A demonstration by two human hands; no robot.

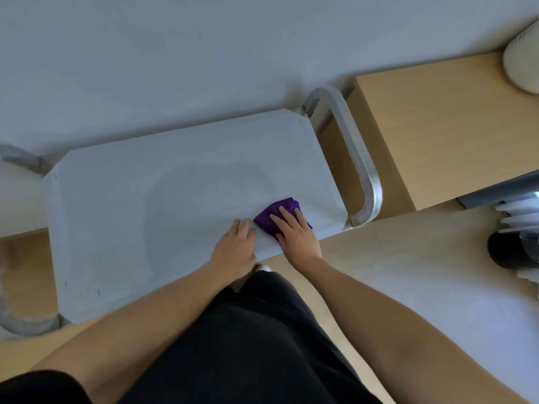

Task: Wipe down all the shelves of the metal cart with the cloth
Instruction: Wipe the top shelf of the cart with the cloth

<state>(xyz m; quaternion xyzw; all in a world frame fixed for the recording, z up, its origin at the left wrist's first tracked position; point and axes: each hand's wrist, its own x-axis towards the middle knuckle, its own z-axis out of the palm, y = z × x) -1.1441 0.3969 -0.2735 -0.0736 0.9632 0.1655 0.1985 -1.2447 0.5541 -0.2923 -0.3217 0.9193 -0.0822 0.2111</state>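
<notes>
Right hand [294,231] fingers flat, spread on cloth [275,214] | left hand [236,243] fingers flat on shelf [145,205]

Top shelf [131,217]: pale metal cart surface, seen from above, against the wall.
Cloth [275,215]: purple, folded, on the shelf near its front right edge.
Right hand [294,233]: flat, fingers spread, pressing the cloth.
Left hand [236,243]: resting on the shelf's front edge, just beside the cloth.
Handle [358,158]: curved metal tube at the shelf's right end.
Wooden cabinet [437,132]: right of the handle.

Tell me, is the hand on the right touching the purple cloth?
Touching. The head view shows the right hand lying flat on the purple cloth, fingers spread over it, pressing it onto the cart's top shelf.
</notes>
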